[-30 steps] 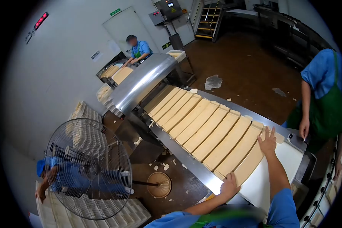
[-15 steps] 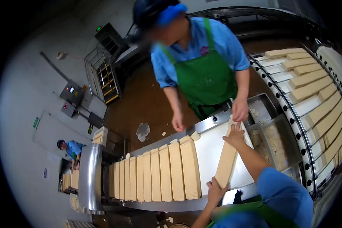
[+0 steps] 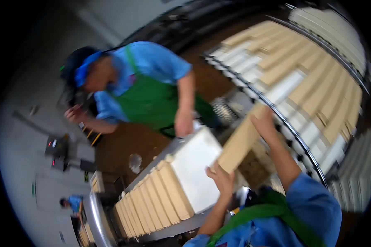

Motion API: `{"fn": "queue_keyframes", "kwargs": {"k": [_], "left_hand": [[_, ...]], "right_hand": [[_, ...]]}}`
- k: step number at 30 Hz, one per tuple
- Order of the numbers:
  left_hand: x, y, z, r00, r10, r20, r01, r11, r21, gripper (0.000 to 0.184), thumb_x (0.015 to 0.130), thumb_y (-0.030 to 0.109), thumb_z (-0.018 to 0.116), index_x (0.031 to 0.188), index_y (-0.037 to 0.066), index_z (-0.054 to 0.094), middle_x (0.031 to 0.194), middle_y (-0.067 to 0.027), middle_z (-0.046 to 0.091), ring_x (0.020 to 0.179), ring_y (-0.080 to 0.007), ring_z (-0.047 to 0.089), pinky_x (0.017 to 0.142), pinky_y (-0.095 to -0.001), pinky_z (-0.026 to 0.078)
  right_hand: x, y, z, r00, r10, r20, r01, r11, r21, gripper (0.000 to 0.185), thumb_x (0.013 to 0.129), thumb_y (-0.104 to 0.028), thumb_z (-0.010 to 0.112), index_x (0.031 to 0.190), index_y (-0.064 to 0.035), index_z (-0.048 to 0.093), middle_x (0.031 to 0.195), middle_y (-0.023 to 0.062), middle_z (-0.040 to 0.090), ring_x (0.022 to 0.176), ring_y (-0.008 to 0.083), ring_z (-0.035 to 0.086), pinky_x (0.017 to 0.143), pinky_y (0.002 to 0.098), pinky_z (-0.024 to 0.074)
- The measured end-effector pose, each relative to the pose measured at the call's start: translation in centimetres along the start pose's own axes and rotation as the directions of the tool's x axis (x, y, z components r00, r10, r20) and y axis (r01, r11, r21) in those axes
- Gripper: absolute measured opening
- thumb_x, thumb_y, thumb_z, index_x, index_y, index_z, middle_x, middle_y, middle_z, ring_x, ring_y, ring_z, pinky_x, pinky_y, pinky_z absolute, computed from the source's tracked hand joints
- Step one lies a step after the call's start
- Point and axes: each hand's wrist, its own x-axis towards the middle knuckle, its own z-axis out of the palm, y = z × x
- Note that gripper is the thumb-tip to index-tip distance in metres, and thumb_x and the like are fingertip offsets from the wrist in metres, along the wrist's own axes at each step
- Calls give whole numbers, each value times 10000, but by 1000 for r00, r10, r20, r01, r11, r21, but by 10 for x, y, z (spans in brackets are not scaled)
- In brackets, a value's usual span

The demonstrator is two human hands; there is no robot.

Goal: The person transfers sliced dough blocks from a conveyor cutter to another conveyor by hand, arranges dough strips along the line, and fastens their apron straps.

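Note:
A long, flat cream-coloured dough slab (image 3: 242, 142) is held in the air between my two hands, slanting up to the right. My left hand (image 3: 221, 181) grips its lower end. Near the upper end, my right hand (image 3: 264, 124) has its fingers on the slab's right edge. Below the slab is a bin (image 3: 253, 168) with pale scraps in it, blurred. To the left, several similar slabs (image 3: 152, 201) lie side by side on a belt, with the white belt surface (image 3: 198, 173) beside them.
A co-worker (image 3: 148, 94) in a green apron stands across the belt, one hand lowered near its far end, the other raised. At right, a wide conveyor (image 3: 280, 92) carries rows of slabs behind a side rail with knobs. A curved metal cover (image 3: 98, 218) stands at lower left.
My hands have lifted the slab off the white belt and carried it right, toward the wide conveyor. The view has turned right. The co-worker has raised one hand toward their head.

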Motion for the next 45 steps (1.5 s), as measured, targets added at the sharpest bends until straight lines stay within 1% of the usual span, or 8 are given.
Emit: {"fn": "queue_keyframes", "kwargs": {"k": [12,15,19,21,27,34,39,45], "left_hand": [[102,162,112,942,333,43,-328,940,-88,790,685,33,721,1380,50,345,1371,-306,200,1174,-469,370,1009,-460,342],[142,173,139,821,563,94,-565,825,-6,699,700,90,709,1319,-22,404,1155,-225,498,1149,-423,395,1023,-462,325],[176,175,174,764,503,403,-434,864,-256,730,767,129,739,1391,86,363,1375,-257,270,1252,-436,357,1078,-411,320],[185,171,199,690,534,489,-325,832,-450,740,773,82,728,1408,139,350,1400,-251,248,1291,-402,333,1098,-387,306],[194,213,281,635,530,562,-228,824,-518,719,824,-112,461,1461,160,264,1516,-293,17,1400,-402,180,1133,-363,227],[167,240,252,788,238,567,-73,952,-297,698,763,-137,437,1411,101,332,1494,-264,196,1314,-435,340,1048,-353,347],[121,195,190,949,314,-9,-296,885,-359,694,767,-106,425,1423,92,315,1494,-240,204,1300,-437,345,1027,-408,375],[45,94,97,994,26,-106,-53,963,-263,601,826,64,602,1362,15,336,1355,-251,298,1182,-412,411,1014,-414,378]], "right_hand": [[189,104,-90,953,302,-5,-301,952,56,849,743,-485,661,1349,3,319,1284,271,407,1185,402,458,1006,451,391],[228,136,-100,954,300,9,-282,905,-319,794,821,-593,545,1331,-1,401,1274,250,508,1167,398,505,986,458,406],[279,230,-108,960,109,259,143,605,-783,684,873,-600,404,1298,-74,510,1244,194,570,1172,397,507,955,570,363],[284,179,-130,906,329,267,77,491,-867,654,885,-560,400,1358,-111,450,1335,143,515,1218,422,455,1002,568,316],[291,202,-115,969,231,93,-55,563,-825,673,903,-542,423,1435,-141,331,1471,153,322,1326,379,317,1045,590,237],[230,159,-121,952,-111,287,268,754,-600,620,904,-417,525,1411,-108,345,1430,168,353,1322,341,292,1044,591,196],[173,139,-131,850,-341,402,469,836,-283,605,846,-341,600,1346,-51,422,1286,190,472,1207,346,408,988,511,278],[99,87,-98,689,-489,536,535,841,80,377,796,-288,656,1097,-63,613,1032,126,625,1026,299,542,945,440,321]]}}
